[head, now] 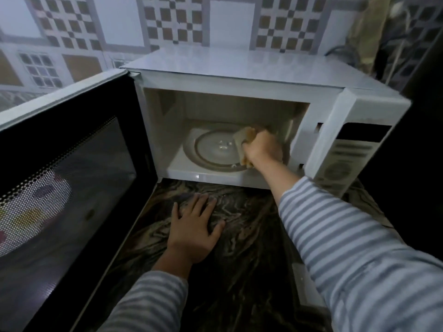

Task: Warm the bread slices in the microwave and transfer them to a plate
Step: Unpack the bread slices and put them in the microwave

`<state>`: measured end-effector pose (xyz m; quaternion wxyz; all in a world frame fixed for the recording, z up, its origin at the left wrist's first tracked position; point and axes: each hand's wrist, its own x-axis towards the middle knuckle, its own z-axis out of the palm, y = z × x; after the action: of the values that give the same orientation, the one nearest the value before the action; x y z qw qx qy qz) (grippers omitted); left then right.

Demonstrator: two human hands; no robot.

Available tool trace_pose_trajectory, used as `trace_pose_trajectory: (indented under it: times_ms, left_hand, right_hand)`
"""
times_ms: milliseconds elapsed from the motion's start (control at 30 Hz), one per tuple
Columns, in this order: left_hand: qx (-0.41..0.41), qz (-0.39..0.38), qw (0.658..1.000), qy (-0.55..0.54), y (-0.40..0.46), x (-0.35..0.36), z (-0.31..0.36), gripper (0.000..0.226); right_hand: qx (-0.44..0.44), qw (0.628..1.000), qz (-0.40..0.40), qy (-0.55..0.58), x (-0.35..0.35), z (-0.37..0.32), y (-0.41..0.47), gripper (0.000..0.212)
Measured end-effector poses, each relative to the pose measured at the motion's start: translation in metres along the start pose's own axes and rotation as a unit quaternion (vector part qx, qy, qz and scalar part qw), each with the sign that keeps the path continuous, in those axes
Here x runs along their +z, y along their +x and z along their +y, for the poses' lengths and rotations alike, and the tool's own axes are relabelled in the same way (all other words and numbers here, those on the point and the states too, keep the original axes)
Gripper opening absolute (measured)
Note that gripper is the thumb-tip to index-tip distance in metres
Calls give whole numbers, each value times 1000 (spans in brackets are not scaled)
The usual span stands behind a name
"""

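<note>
Head view shows the microwave (239, 75) with its door (67, 168) swung wide. Inside it, over the glass turntable (211, 149), the right hand (262, 149) grips the bread slices (245, 137). Before the microwave, the left hand (191, 228) lies flat, fingers spread, on the marbled counter (251, 236). No writing is readable.

Dark marbled counter (242, 238) with pale wavy veins, seen in front of the appliance. Tiled wall (79, 37) behind, patterned with brown-and-white checker squares set between plain pale panels. Cable (335, 51) at the upper right, running along the wall. Crumpled pale bag (366, 37) hanging at the upper right corner, blurred; its contents cannot be told.
</note>
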<state>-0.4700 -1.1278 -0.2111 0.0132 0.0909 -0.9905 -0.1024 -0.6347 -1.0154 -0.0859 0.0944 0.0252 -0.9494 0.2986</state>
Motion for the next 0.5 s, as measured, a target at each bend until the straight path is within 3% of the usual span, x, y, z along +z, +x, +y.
trace_pose_trajectory:
  times_ms: [500]
  left_hand:
    - [3,25,1000,-11,2,3,-5,75]
  right_hand:
    - [-43,999,12,-6,46,-1,53,37]
